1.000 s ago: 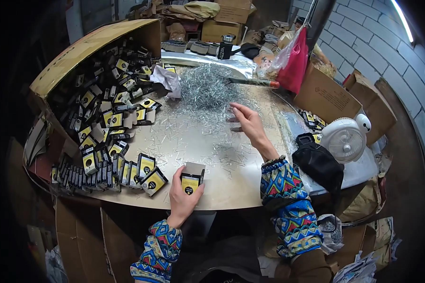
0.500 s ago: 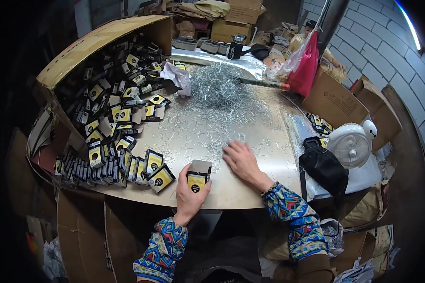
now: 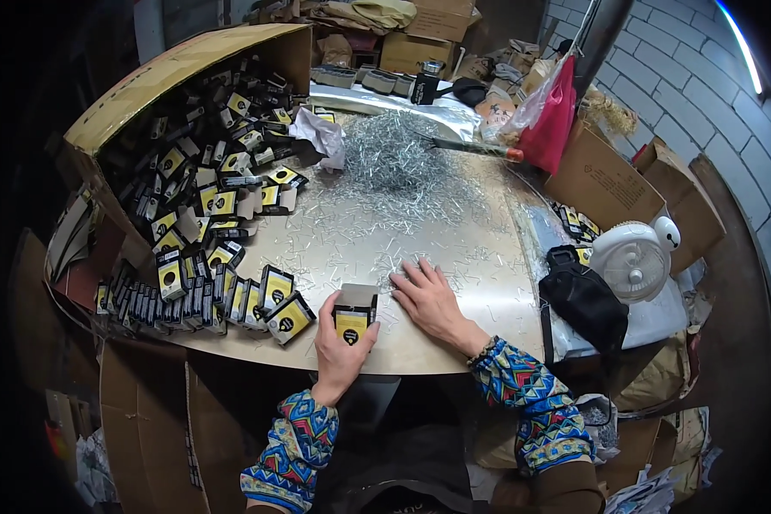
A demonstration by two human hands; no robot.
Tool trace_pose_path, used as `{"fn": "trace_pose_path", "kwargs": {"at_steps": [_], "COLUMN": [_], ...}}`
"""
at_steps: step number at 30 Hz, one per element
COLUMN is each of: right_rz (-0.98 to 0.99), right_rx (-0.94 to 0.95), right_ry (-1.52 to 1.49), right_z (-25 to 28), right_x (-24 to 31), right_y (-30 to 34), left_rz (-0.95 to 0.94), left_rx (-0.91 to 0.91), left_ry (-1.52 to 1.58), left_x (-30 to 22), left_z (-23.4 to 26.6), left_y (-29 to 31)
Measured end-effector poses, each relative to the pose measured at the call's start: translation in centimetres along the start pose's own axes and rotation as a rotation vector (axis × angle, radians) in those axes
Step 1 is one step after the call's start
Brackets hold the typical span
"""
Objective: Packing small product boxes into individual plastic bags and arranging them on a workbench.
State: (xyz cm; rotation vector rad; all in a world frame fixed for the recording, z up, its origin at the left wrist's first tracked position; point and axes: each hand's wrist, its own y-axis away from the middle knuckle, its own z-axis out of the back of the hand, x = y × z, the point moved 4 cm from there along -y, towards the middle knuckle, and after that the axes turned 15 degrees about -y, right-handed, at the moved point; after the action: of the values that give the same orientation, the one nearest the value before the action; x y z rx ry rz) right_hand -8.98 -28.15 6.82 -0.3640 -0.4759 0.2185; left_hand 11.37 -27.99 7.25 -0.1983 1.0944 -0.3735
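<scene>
pale table is holding a heap of metal pins at far centre; small boxes are crowding its left, a white fan is standing at right. left hand is grasping one black-and-yellow box near the table's near edge. right hand is lying palm-down just right of it, fingers spread, released; cannot tell whether anything is lying under the palm.

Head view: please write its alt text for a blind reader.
A person's left hand holds an open yellow-black box; the right hand rests palm down on the table. Beyond lies a pile of thin metal pieces; more boxes crowd the left.
</scene>
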Motion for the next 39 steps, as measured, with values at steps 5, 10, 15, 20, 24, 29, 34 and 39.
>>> {"fn": "trace_pose_path", "kwargs": {"at_steps": [5, 10, 15, 20, 24, 29, 34, 39], "right_rz": [0.01, 0.071, 0.151, 0.077, -0.064, 0.131, 0.209, -0.014], "right_rx": [-0.019, 0.053, 0.029, -0.115, -0.347, -0.037, 0.065, 0.004], "right_ry": [0.014, -0.007, -0.114, -0.285, -0.546, -0.17, -0.362, -0.488], "right_z": [0.2, 0.1, 1.0, 2.6, 4.4, 1.8, 0.9, 1.0], "right_x": [1.8, 3.1, 3.5, 3.4, 4.0, 4.9, 5.3, 3.6], "right_y": [2.1, 3.5, 3.9, 3.8, 2.1, 3.9, 4.8, 4.1], "left_rz": [0.169, 0.445, 0.73, 0.883, 0.946, 1.05, 0.86, 0.997], "left_rx": [-0.002, 0.279, 0.188, 0.336, 0.282, 0.35, 0.56, 0.618], "left_ry": [0.369, 0.756, 0.913, 1.082, 0.965, 0.583, 0.367, 0.598], "left_x": [0.7, 0.3, 0.5, 3.3, 8.0, 11.8, 11.6, 11.0], "left_z": [0.7, 2.1, 5.3, 8.1, 9.2, 7.5, 4.2, 2.4], "left_y": [-0.2, 1.9, 6.2, 12.2, 17.4, 20.6, 20.8, 21.2]}}
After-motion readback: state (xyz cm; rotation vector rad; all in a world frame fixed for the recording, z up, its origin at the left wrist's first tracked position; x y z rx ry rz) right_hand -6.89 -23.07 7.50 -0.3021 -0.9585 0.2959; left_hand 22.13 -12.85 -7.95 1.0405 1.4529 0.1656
